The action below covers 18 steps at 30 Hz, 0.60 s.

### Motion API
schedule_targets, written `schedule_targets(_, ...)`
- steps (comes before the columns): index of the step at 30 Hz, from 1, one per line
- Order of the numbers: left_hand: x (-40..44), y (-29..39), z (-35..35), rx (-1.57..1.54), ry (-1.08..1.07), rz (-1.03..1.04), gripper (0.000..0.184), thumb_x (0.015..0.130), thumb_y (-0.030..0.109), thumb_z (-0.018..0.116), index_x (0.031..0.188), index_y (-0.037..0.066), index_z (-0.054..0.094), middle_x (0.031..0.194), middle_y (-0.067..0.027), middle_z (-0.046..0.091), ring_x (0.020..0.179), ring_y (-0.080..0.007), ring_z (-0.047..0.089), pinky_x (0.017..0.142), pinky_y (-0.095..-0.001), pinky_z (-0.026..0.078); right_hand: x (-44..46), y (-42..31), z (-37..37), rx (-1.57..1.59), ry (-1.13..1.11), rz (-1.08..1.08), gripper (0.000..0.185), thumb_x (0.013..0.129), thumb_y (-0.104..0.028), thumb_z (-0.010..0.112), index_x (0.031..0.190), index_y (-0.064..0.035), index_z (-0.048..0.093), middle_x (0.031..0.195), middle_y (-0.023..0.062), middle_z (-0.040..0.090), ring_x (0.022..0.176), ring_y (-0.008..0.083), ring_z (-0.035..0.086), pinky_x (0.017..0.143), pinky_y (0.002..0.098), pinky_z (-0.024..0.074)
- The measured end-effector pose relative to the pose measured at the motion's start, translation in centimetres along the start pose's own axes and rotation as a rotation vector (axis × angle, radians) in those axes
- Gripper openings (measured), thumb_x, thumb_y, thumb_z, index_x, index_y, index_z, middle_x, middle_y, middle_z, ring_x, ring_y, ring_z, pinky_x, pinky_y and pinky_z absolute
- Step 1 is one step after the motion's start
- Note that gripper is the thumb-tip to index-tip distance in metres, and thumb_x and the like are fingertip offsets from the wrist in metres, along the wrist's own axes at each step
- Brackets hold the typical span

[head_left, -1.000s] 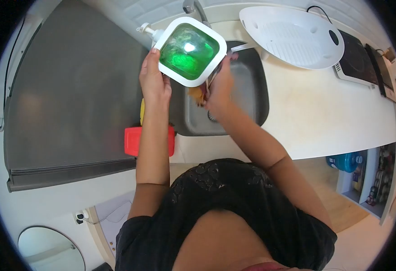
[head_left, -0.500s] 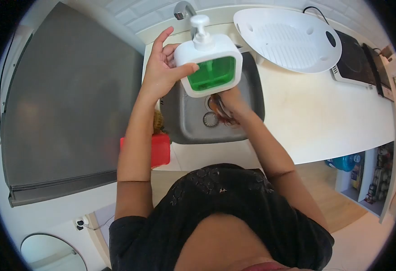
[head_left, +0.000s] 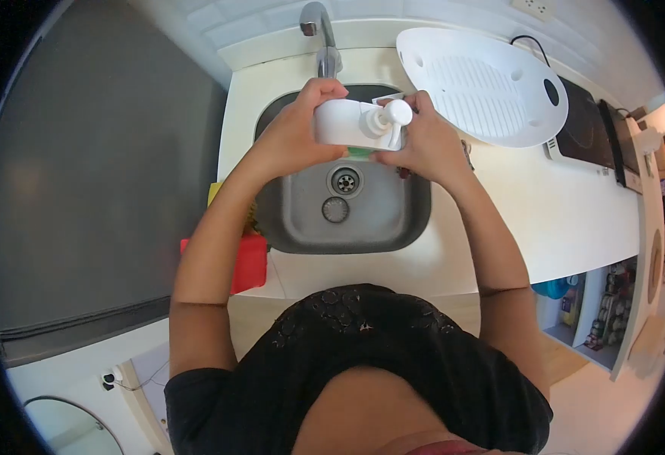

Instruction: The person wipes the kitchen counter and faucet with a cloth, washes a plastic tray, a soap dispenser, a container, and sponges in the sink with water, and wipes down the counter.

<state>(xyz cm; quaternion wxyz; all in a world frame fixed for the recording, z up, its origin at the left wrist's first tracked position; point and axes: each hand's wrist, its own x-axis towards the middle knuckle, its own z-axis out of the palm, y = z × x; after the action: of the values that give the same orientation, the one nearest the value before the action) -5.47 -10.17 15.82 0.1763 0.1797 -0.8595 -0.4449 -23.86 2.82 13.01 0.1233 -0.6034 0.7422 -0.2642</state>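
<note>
A white soap dispenser (head_left: 340,125) with a pump top hangs upright over the sink (head_left: 302,235), seen mostly from above. Only a sliver of its green front shows below. My left hand (head_left: 290,140) is closed round its left end, thumb along the near side. At the other end my right hand (head_left: 432,148) grips it, thumb on the near side too. A small dark reddish patch shows under the right hand; I cannot make out what it is. Below the dispenser are the drain (head_left: 345,181) and a round strainer (head_left: 335,210) lying on the sink floor.
Behind the sink stands the faucet (head_left: 321,34). A white ribbed tray (head_left: 484,91) lies on the right counter, beside a black cooktop (head_left: 583,125). At the left are a red container (head_left: 250,264) and a large grey appliance (head_left: 105,167).
The dispenser has turned so its top faces me and its green front points down. My right hand has come up from the sink onto its right end. The view has shifted slightly.
</note>
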Motion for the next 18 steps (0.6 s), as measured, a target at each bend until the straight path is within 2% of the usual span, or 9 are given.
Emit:
schedule_targets(1,0.3,-0.7,0.0,-0.010,0.014,-0.002,0.076,0.059,-0.001,0.075,0.123,0.008,0.036,0.113,-0.0095,0.051,0.115,-0.0199,0.046,0.101,-0.0322,0.032,0.3,-0.1,-0.1,0.033,0.036,-0.014,0.060,0.061,-0.034,0.073,0.113,-0.0123,0.054,0.101,0.0116,0.055,0.080,0.0300,0.062,0.070,0.0402,0.0504)
schedule_targets(3,0.7,-1.3,-0.3,0.017,0.081,0.147,0.081,0.060,0.009,0.076,0.128,0.011,0.033,0.121,-0.0132,0.052,0.116,-0.0284,0.048,0.096,-0.0356,0.038,1.2,-0.9,-1.3,-0.058,0.023,-0.006,0.060,0.060,-0.031,0.073,0.113,-0.0121,0.053,0.101,0.0103,0.056,0.082,0.0303,0.061,0.071,0.0397,0.0496)
schedule_targets(7,0.7,0.4,-2.0,0.128,0.172,0.165,0.090,0.061,0.011,0.077,0.136,0.011,0.027,0.125,-0.0113,0.050,0.119,-0.0288,0.044,0.100,-0.0364,0.034,4.0,-0.6,-3.3,-0.231,0.166,-0.191,0.058,0.058,-0.022,0.072,0.113,-0.0145,0.052,0.106,0.0045,0.057,0.088,0.0288,0.060,0.073,0.0385,0.0494)
schedule_targets(9,-0.3,1.1,-2.9,0.259,0.316,0.249,0.103,0.058,0.018,0.080,0.141,0.014,0.019,0.133,-0.0080,0.045,0.123,-0.0239,0.040,0.102,-0.0378,0.031,5.5,-0.5,-5.7,-0.309,0.210,-0.318,0.058,0.059,-0.019,0.072,0.113,-0.0176,0.051,0.110,0.0015,0.057,0.091,0.0273,0.060,0.073,0.0385,0.0501)
schedule_targets(11,-1.6,0.9,-3.9,0.205,0.315,0.228,0.100,0.060,0.017,0.079,0.141,0.014,0.021,0.131,-0.0085,0.047,0.122,-0.0230,0.041,0.102,-0.0385,0.031,7.3,-0.4,-8.0,-0.365,0.221,-0.399,0.057,0.061,-0.015,0.072,0.113,-0.0194,0.051,0.113,-0.0006,0.056,0.096,0.0248,0.058,0.076,0.0369,0.0493)
schedule_targets(12,-2.5,0.7,-4.3,0.153,0.302,0.206,0.097,0.061,0.016,0.078,0.141,0.013,0.022,0.128,-0.0090,0.049,0.121,-0.0221,0.042,0.102,-0.0393,0.032,8.5,0.0,-9.0,-0.414,0.266,-0.499,0.057,0.060,-0.014,0.072,0.113,-0.0201,0.052,0.107,0.0009,0.059,0.092,0.0264,0.060,0.074,0.0373,0.0499)
schedule_targets(14,-4.5,0.2,-4.8,0.086,0.263,0.096,0.092,0.064,0.014,0.076,0.140,0.013,0.024,0.126,-0.0087,0.051,0.118,-0.0215,0.045,0.101,-0.0393,0.032,11.2,0.7,-10.3,-0.531,0.229,-0.413,0.056,0.061,-0.003,0.069,0.111,-0.0199,0.053,0.110,-0.0035,0.059,0.094,0.0251,0.060,0.074,0.0328,0.0506)
schedule_targets(16,-6.1,0.2,-5.1,0.025,0.227,-0.002,0.087,0.067,0.012,0.074,0.140,0.013,0.026,0.124,-0.0083,0.053,0.116,-0.0208,0.047,0.101,-0.0393,0.033,12.5,-1.7,-10.7,-0.536,0.234,-0.479,0.059,0.058,-0.003,0.071,0.112,-0.0204,0.053,0.108,-0.0043,0.060,0.092,0.0250,0.061,0.071,0.0322,0.0511)
schedule_targets(18,-7.7,0.4,-5.1,-0.056,0.161,-0.168,0.076,0.072,0.007,0.069,0.138,0.013,0.030,0.119,-0.0079,0.056,0.110,-0.0197,0.052,0.099,-0.0381,0.036,14.5,-3.1,-11.0,-0.649,0.033,-0.188,0.055,0.061,-0.013,0.072,0.113,-0.0121,0.053,0.114,0.0078,0.057,0.099,0.0267,0.058,0.083,0.0364,0.0464)
